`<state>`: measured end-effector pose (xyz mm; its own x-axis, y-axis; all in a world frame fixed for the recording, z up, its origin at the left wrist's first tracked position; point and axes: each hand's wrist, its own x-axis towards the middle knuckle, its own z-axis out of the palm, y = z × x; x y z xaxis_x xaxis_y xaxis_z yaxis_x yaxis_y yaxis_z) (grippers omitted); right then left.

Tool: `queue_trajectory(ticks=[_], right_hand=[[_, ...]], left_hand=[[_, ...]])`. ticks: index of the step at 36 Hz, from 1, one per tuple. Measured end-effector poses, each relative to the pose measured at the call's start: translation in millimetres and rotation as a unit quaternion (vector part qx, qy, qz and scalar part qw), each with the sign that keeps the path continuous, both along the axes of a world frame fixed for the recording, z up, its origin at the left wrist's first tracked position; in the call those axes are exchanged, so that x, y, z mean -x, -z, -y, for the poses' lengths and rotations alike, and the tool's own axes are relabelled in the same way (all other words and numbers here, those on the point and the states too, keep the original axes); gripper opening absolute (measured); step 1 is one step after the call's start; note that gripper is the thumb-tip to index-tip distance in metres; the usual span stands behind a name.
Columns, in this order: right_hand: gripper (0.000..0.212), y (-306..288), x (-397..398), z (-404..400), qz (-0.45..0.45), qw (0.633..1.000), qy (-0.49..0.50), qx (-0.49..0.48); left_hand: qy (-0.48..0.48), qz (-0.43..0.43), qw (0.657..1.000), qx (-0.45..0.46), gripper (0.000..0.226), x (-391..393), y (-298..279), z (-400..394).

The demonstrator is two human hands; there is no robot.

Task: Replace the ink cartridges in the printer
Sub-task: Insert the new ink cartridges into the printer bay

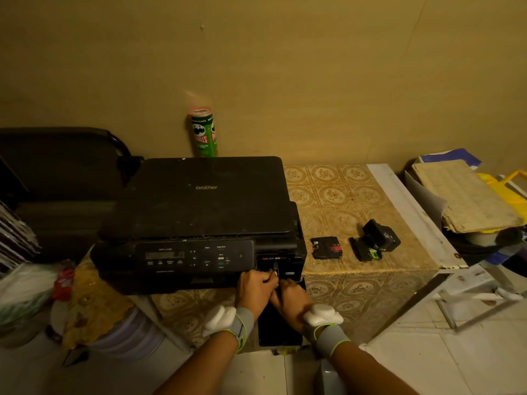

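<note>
Hands meet at the black printer's [199, 212] open cartridge bay [278, 263], left hand [255, 290] pinching a small black cartridge [275, 270], right hand [291, 296] touching beside it. Spare black cartridges [326, 248] lie well right, nearer the right hand.

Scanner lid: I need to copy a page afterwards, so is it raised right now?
No, the scanner lid lies flat and closed on the printer.

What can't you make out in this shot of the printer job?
- Head view: what the left hand and right hand grip at the cartridge bay; the fingers cover it.
- Control panel lettering: too small and dim.
- Cartridges on the table: labels blurred.
</note>
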<state>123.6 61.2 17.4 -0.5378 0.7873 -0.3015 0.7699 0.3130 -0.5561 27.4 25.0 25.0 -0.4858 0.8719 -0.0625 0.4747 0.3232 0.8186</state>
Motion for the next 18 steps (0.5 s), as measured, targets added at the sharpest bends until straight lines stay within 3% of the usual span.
queue_trajectory(ticks=[18], right_hand=[[0.036, -1.0, -14.9, 10.4, -0.012, 0.999, 0.002, -0.031]], left_hand=[[-0.009, 0.028, 1.0, -0.007, 0.033, -15.9, -3.5, 11.6]])
